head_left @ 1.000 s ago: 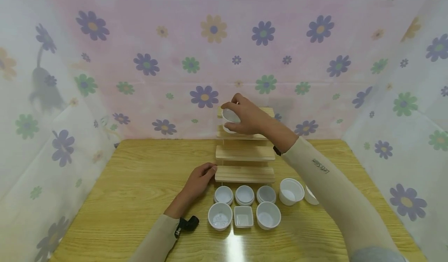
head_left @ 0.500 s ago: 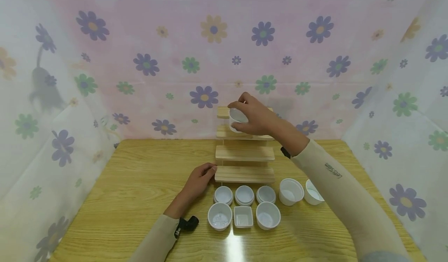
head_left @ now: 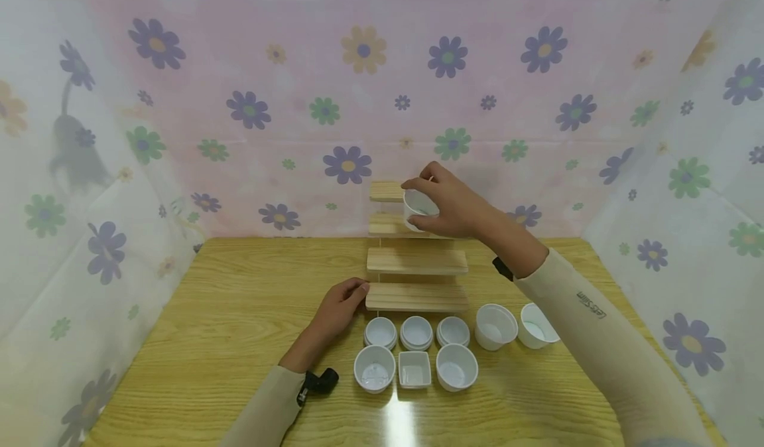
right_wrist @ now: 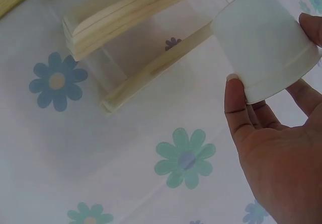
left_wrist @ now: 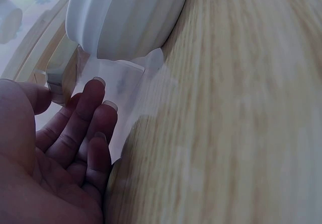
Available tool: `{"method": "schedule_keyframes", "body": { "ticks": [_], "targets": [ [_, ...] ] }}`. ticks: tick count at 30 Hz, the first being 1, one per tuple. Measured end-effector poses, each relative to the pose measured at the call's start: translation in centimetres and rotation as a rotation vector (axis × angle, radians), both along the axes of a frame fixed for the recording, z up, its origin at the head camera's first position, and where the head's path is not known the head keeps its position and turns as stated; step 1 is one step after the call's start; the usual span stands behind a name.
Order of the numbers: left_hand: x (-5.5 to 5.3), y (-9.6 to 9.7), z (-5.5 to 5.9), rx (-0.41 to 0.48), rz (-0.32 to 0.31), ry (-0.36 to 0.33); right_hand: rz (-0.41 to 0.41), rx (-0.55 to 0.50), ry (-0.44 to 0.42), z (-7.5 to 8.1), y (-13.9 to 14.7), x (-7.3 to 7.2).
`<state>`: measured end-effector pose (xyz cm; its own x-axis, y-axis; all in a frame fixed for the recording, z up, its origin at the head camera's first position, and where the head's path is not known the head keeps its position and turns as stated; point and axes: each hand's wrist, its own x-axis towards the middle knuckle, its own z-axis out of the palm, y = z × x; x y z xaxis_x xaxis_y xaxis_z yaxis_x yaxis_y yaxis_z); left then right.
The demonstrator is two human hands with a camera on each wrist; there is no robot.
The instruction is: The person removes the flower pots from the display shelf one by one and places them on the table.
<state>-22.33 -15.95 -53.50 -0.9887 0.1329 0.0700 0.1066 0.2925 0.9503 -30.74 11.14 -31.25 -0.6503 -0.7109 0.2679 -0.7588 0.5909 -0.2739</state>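
In the head view my right hand grips a white round cup by its rim, thumb on the near side and fingers on the far side. The cup stands upright by the upper tiers of a tiered wooden stand; whether it touches a tier I cannot tell. The right wrist view shows the cup between thumb and fingertips. My left hand is at the left end of the lowest tier. In the left wrist view its thumb and index finger pinch that tier's end, the other fingers loosely curled.
Before the stand sit two rows of small white bowls, with a square dish in the near row. Two larger white cups, a left one and a right one, stand to the right. Flowered cloth encloses the wooden table.
My right hand has moved rightward along the upper tiers with the cup still in its grip. The left hand stays at the stand's lowest tier.
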Motion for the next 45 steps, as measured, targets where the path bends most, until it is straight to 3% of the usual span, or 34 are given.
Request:
{"method": "schedule_keyframes", "body": {
  "ticks": [8, 12, 25, 38, 45],
  "targets": [
    [0.6, 0.6, 0.9, -0.017, 0.056, -0.006, -0.004, -0.035, -0.009, -0.3, 1.0, 0.6],
    [0.1, 0.2, -0.1, -0.014, 0.045, -0.002, -0.011, -0.042, -0.002, -0.3, 1.6, 1.0],
    [0.0, -0.3, -0.3, -0.040, -0.018, 0.012, 0.027, -0.098, 0.018, -1.3, 3.7, 2.3],
    [-0.2, -0.3, -0.1, -0.019, -0.027, 0.015, 0.004, -0.145, 0.051, -2.4, 5.8, 3.3],
    [-0.2, 0.0, -0.2, -0.013, 0.006, 0.016, 0.013, -0.165, 0.057, -2.9, 6.7, 4.0]
  ]
}}
